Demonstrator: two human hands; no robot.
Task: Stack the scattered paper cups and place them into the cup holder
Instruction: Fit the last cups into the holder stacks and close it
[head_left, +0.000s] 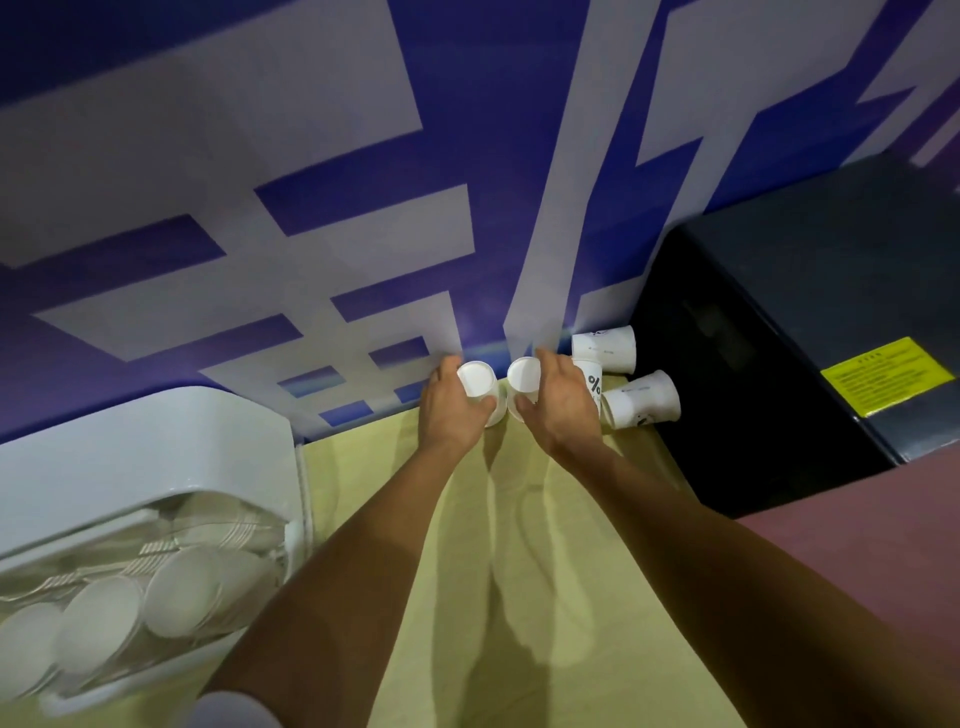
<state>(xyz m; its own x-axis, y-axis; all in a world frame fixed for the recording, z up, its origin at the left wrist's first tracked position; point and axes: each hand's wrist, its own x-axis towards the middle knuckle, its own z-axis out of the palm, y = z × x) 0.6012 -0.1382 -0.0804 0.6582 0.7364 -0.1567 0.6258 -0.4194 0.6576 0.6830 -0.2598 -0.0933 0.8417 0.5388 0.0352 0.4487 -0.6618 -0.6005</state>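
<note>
My left hand (451, 404) grips an upside-down white paper cup (477, 379) at the back of the yellowish counter, close to the wall. My right hand (562, 402) grips a second upside-down white cup (523, 375) right beside it; the two cups nearly touch. A cup with a "%" mark (592, 382) stands just right of my right hand. Two more cups lie on their sides further right, one against the wall (605, 348) and one nearer me (643, 399). The white cup holder (156, 441) sits at the left, with stacked cups (176, 592) lying inside under a clear cover.
A black box-shaped appliance (810, 322) with a yellow label (888, 375) stands at the right, close to the lying cups. A blue-and-white patterned wall (363, 208) rises directly behind the cups. The yellowish counter (467, 597) stretches between holder and appliance.
</note>
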